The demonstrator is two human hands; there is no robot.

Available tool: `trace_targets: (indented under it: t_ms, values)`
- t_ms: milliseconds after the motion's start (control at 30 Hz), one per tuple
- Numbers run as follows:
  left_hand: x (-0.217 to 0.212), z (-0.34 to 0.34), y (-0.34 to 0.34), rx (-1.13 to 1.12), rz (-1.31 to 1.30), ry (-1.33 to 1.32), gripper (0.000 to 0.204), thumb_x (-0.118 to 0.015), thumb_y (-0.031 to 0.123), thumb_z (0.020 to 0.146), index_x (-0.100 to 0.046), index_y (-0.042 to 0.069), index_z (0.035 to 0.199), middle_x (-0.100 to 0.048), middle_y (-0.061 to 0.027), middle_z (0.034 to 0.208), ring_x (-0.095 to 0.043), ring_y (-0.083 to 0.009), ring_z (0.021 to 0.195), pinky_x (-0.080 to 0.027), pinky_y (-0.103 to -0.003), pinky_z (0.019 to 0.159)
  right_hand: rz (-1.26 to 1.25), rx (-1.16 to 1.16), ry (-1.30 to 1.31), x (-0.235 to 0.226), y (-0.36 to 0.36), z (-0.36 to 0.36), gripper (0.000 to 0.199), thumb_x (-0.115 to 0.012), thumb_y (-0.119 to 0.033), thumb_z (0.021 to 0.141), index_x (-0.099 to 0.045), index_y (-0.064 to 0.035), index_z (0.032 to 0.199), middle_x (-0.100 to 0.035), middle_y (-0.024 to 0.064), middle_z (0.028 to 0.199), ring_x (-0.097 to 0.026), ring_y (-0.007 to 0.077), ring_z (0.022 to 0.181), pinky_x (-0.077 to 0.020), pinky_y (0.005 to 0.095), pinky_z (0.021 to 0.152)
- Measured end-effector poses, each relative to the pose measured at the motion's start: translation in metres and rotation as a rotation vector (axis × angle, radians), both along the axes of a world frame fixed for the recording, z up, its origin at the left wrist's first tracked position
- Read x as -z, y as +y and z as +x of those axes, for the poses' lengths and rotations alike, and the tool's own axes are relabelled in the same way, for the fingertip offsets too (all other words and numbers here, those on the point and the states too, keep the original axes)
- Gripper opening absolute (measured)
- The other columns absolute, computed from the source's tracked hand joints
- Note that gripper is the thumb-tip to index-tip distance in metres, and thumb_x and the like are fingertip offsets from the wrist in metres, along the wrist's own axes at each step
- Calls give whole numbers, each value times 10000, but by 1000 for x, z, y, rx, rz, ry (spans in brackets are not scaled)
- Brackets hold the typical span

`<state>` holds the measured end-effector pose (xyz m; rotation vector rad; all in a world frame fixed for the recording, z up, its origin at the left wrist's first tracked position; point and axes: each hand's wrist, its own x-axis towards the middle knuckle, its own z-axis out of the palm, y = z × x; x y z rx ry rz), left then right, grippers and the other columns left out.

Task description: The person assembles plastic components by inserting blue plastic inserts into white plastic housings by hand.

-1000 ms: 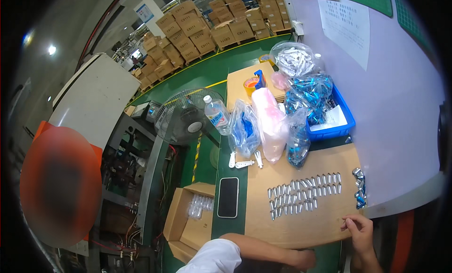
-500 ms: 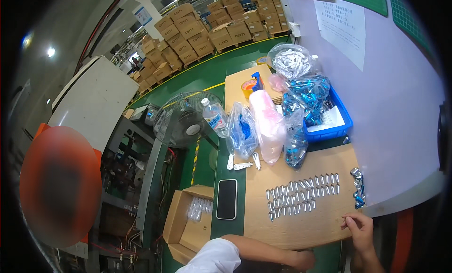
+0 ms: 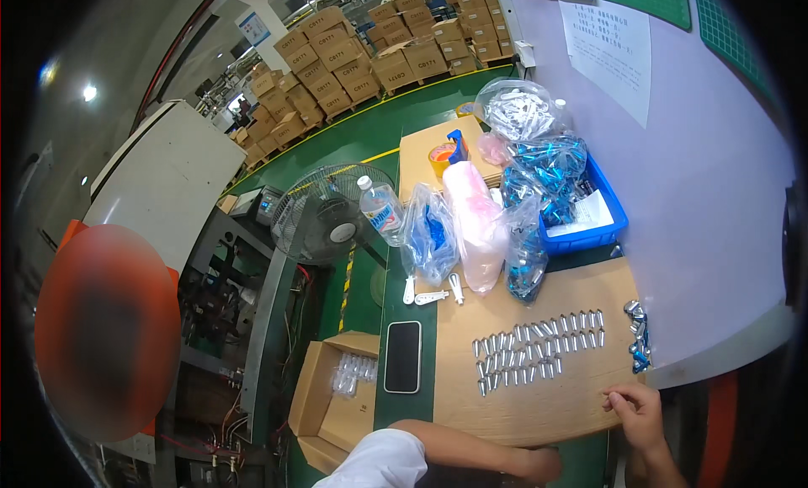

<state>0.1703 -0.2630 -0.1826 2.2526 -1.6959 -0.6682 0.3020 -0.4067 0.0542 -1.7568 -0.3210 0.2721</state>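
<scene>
My right hand (image 3: pixel 638 414) hovers at the near right corner of a cardboard sheet (image 3: pixel 505 416). Its fingers are curled with thumb and forefinger together; whatever they may hold is too small to make out. Across the bottom reaches my left forearm, and my left hand (image 3: pixel 540 465) lies at the sheet's near edge, its fingers hidden below. Several small silver, bullet-shaped metal pieces (image 3: pixel 539 349) lie in rows on the sheet. Nearest my right hand, more silver and blue metal pieces (image 3: pixel 640 332) are heaped along the sheet's right edge.
Behind the rows stand a blue bin (image 3: pixel 593 235) with bagged blue parts, a pink plastic roll (image 3: pixel 471 227) and a water bottle (image 3: pixel 381 210). A phone (image 3: pixel 403 357) lies left of the sheet. An open carton (image 3: pixel 316 395) sits lower left, near a fan (image 3: pixel 332 214).
My right hand has shifted very slightly left, its fingers still curled. The rows of metal pieces look the same, and my left arm has hardly moved.
</scene>
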Motion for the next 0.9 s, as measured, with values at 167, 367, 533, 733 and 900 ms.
trace_targets:
  t_ms: [167, 367, 533, 733, 900]
  values:
    - [-7, 1, 0, 5, -14, -27, 349, -665, 466, 789, -740, 127, 821, -713, -115, 833, -692, -308, 834, -543, -465, 709, -100, -39, -84, -6, 1, 2, 99, -648, -5, 843, -705, 34, 914, -699, 123, 781, -691, 184, 713, -527, 277, 668]
    - [0, -1, 0, 5, -42, -59, 325, -656, 457, 779, -724, 145, 836, -702, -92, 849, -687, -293, 835, -538, -463, 723, -182, -79, -134, -4, 0, 1, 106, -685, -40, 818, -708, 15, 905, -699, 132, 802, -693, 237, 741, -523, 307, 684]
    - [-10, 0, 1, 0, 0, -98, 312, -653, 454, 780, -721, 161, 862, -700, -77, 874, -686, -281, 853, -530, -472, 751, -318, -269, -241, -12, 3, -1, 143, -686, -108, 826, -711, -11, 928, -698, 152, 873, -685, 282, 802, -530, 341, 723]
    - [-16, 1, 4, 10, 11, -102, 304, -651, 449, 786, -710, 175, 902, -696, -66, 909, -683, -269, 872, -523, -481, 772, -498, -533, -169, -6, -5, -3, 285, -692, -231, 855, -677, -25, 1051, -689, 150, 918, -679, 296, 840, -529, 374, 765]
    - [-19, 4, 4, 46, 25, -74, 332, -646, 453, 798, -702, 156, 933, -694, -74, 922, -684, -278, 887, -534, -473, 749, -617, -625, -164, 0, -8, -4, 388, -660, -343, 885, -654, -36, 1121, -682, 165, 990, -667, 323, 901, -524, 394, 801]
